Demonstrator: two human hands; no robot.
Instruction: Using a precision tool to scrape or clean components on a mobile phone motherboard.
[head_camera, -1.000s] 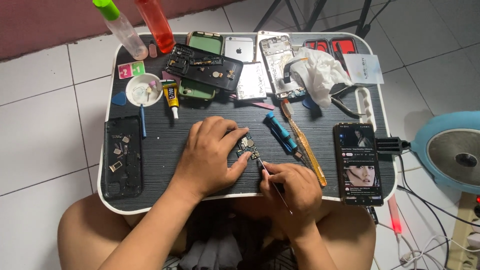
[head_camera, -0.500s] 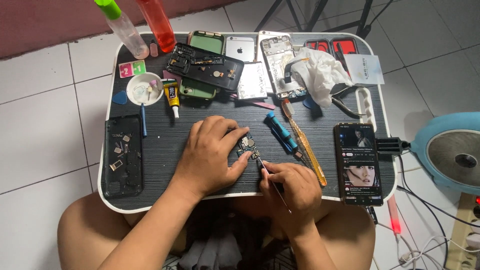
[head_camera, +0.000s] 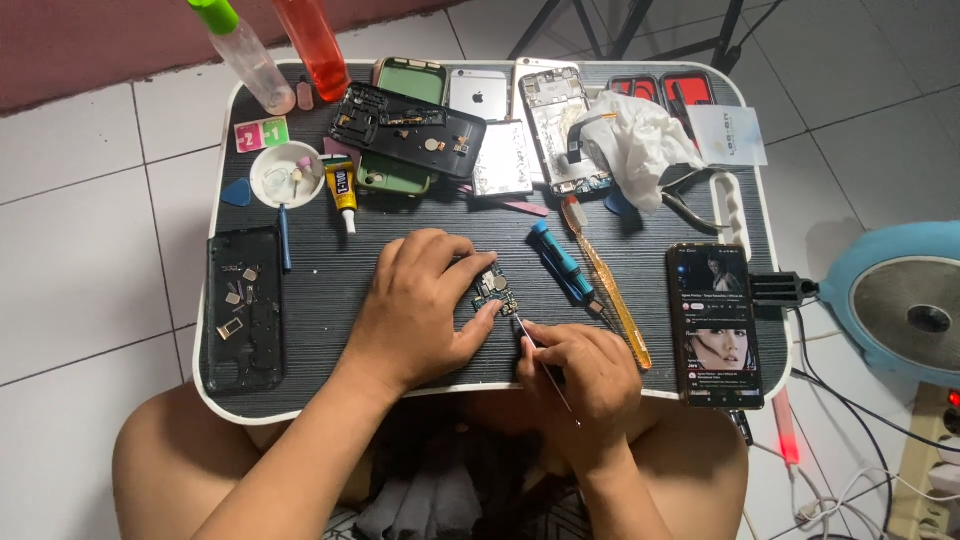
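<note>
one thin tool (head_camera: 545, 372), seemingly tweezers, points up-left at board (head_camera: 495, 292).

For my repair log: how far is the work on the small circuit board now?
Done: phone frames lie opened on the table. In hand: left hand pins the circuit board; right hand works its edge with a thin metal tool. Left: nothing is reassembled.
</note>
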